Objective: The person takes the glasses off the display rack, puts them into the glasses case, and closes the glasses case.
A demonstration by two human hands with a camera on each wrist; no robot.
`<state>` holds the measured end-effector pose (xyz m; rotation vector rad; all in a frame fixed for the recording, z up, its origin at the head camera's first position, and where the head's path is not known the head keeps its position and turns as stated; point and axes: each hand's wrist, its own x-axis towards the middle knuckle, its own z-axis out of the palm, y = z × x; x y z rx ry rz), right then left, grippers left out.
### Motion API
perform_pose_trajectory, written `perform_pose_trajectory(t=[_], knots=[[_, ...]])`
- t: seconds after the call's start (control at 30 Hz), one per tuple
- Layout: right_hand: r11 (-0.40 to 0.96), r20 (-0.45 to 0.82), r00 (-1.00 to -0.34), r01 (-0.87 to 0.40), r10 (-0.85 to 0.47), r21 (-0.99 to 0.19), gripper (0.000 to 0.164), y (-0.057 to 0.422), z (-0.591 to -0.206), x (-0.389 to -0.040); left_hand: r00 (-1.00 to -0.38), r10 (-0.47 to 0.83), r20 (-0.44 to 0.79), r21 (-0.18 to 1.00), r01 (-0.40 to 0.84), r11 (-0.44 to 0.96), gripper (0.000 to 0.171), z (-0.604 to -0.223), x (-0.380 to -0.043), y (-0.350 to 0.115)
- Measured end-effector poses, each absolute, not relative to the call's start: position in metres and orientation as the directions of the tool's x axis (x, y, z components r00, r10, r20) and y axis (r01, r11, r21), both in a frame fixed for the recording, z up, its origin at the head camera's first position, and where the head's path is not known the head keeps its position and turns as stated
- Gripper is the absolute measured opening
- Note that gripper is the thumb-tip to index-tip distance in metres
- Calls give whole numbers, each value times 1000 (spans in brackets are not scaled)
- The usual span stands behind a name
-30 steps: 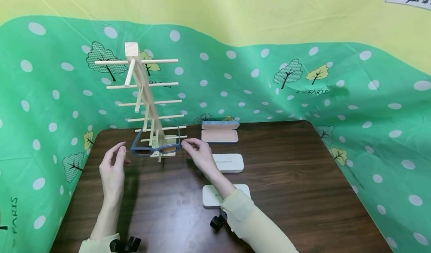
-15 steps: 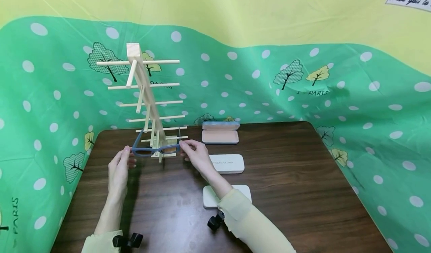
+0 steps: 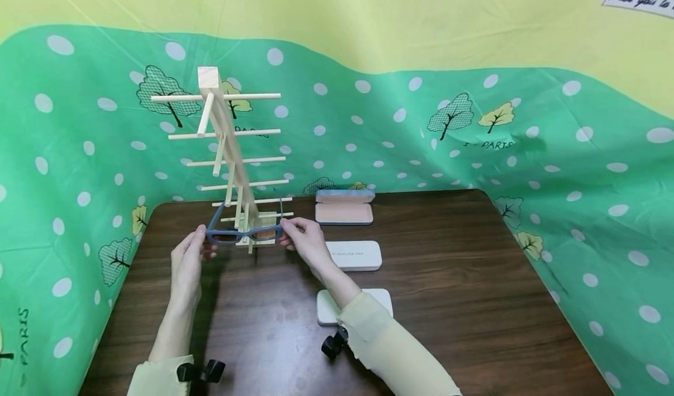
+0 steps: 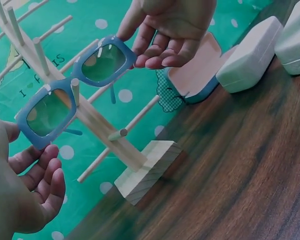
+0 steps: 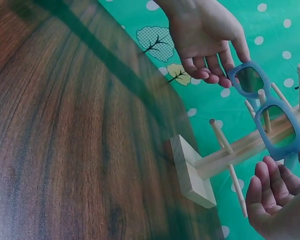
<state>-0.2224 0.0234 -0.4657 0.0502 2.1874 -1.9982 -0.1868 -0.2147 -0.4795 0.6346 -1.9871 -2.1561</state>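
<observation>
A pair of blue-framed sunglasses (image 3: 244, 236) with tinted lenses sits at a lower level of the wooden peg rack (image 3: 238, 168), temples pointing back past the post. A front peg of the rack pokes up at the bridge in the left wrist view. My left hand (image 3: 186, 267) pinches the left end of the frame between thumb and fingers. At the other end, my right hand (image 3: 307, 243) grips the frame's right corner. Both hands' lower fingers curl loosely below the frame (image 4: 46, 116), as the wrist views show.
An open glasses case (image 3: 344, 213) with a pale pink lining lies at the back of the dark wood table (image 3: 474, 279). Two closed white cases, one middle (image 3: 358, 255) and one nearer (image 3: 380, 298), stand in front of it. A green-and-yellow cloth (image 3: 379, 115) hangs behind.
My left hand has moved right and taken hold of the sunglasses' left end. My right hand has shifted slightly left onto the right corner. The sunglasses have barely moved.
</observation>
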Motion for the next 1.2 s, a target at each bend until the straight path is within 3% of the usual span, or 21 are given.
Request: perform_pose_trajectory(t=[0.9, 1.2], knots=[[20, -116, -975, 115, -191, -993, 29, 45, -451, -212, -942, -291, -167, 973, -108, -206, 26, -465, -149, -204], [67, -106, -971, 94, -214, -993, 27, 58, -445, -206, -962, -248, -114, 974, -59, -217, 25, -466, -139, -197]])
